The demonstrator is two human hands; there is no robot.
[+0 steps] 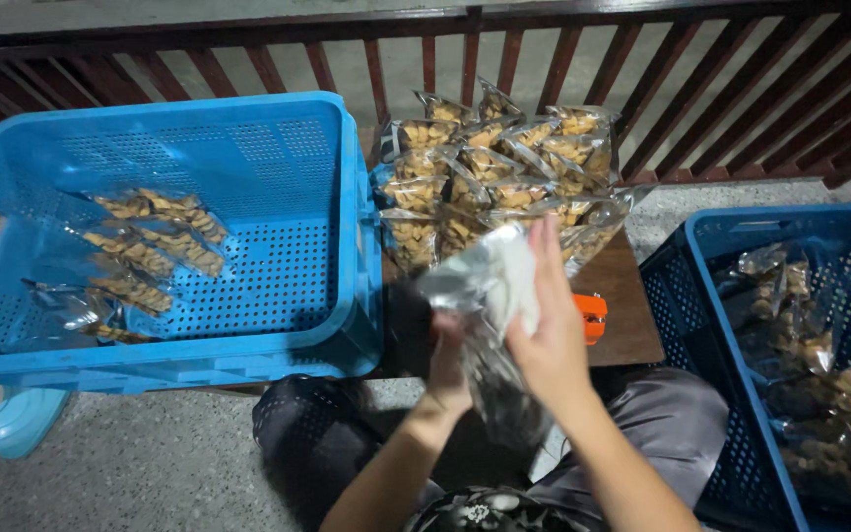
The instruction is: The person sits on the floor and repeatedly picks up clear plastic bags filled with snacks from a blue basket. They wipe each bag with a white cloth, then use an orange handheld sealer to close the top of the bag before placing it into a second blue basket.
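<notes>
**Both hands on one snack bag above the lap**

The right hand (544,340) is raised in front of the person, fingers curled round the top of a clear plastic bag of brown snacks (490,325), which blurs in the picture. The left hand (448,369) sits just below and to the left of it, closed on the same bag lower down, so the bag hangs between the two hands and trails down past the wrists toward the lap.

Just behind the hands stands a small brown wooden table (627,310). A heap of filled clear snack bags (494,172) covers its far half, against the dark red wooden railing (642,89). A small orange tool (590,315) lies near the table's front edge, just right of the right hand.

Left of the table stands a light blue perforated plastic crate (278,197) with a few bags lying along its left side. To the right a darker blue crate (682,296) holds more bags.
</notes>
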